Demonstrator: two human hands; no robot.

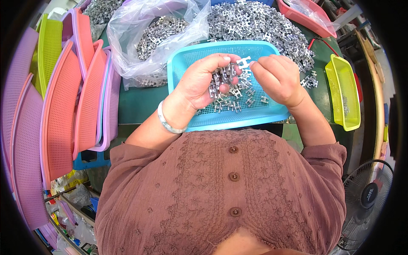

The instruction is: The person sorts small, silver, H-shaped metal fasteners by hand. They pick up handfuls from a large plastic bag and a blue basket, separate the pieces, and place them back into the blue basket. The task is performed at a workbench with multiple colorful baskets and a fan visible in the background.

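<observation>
Over a blue plastic basket (238,125), my left hand (202,83) is turned palm up with its fingers curled around several small silvery metal parts (221,76). A pale bangle circles that wrist. My right hand (278,78) is closed, its thumb and forefinger pinching the edge of one H-shaped metal part (243,63) close to the left fingertips. More of these metal parts (227,105) lie on the basket's perforated bottom beneath my hands.
Behind the basket is a large heap of metal parts (255,25), beside a clear plastic bag (121,42) holding more. Stacked colored baskets (61,114) stand at the left. A yellow-green basket (352,102) sits at the right, above a fan (369,195).
</observation>
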